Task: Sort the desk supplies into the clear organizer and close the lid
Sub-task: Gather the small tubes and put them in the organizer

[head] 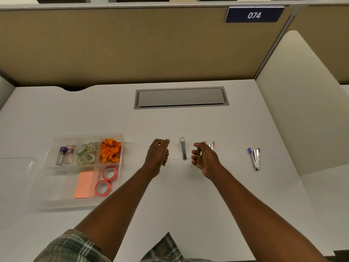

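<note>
Mid-sort: my left grip [157, 154] pinches a small orange piece [162, 142], my right grip [204, 157] is curled round a brassy piece [198, 154]. The organizer [54, 188] lies open, well left on the desk [175, 201]. Next, I reckon, both go into a spare compartment; stapler [254, 158] waits.

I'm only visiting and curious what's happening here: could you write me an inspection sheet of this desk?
Surface: white desk, closed grey hatch.
Job's things: clear organizer partly filled; lid off, beside it; grey tool, small stapler, red-white pieces loose.
Clutter: nothing seen.
Hands: left hand pinches a small orange item; right hand grips a yellowish item.
Cables: nothing seen.
Surroundings: tan partition, sign 074.
</note>
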Action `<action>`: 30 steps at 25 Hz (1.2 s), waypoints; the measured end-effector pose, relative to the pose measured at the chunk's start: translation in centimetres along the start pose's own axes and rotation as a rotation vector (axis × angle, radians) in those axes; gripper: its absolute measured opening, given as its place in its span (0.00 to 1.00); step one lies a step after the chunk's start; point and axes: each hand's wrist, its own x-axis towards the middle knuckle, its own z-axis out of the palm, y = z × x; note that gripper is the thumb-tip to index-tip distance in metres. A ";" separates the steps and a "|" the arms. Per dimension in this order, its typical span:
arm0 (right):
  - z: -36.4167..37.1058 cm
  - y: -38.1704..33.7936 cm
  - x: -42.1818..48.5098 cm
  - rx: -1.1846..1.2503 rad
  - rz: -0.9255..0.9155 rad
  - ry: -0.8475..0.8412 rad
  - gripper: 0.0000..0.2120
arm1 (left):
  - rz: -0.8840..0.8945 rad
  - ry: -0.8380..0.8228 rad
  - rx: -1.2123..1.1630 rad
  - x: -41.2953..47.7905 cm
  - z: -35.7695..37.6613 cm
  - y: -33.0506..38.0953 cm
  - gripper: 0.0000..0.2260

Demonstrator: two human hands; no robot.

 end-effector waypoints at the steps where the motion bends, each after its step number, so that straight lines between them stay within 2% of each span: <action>1: 1.2 0.3 -0.2 -0.033 0.002 -0.017 0.04 | -0.007 -0.007 -0.007 -0.2 -0.8 -0.1 0.14; 8: 11.0 3.7 -2.3 -0.177 0.004 -0.110 0.09 | -0.084 0.017 -0.147 -0.9 -9.2 -1.3 0.18; 12: 17.1 6.1 -3.2 -0.264 0.011 -0.158 0.12 | -0.132 0.028 -0.209 -1.4 -15.2 -1.9 0.14; 16: 23.5 8.5 -3.9 -0.349 0.012 -0.241 0.09 | -0.121 0.051 -0.244 -1.9 -20.8 -2.7 0.09; 21: 31.6 11.7 -4.5 -0.429 0.030 -0.324 0.08 | -0.082 0.115 -0.268 -1.5 -28.1 -3.7 0.10; 25: 36.9 14.3 -4.5 -0.468 0.043 -0.363 0.07 | -0.102 0.255 -0.169 -0.1 -33.5 -3.8 0.09; 30: 41.3 16.3 -4.1 -0.472 0.014 -0.326 0.09 | -0.043 0.296 0.026 1.6 -37.5 -3.6 0.09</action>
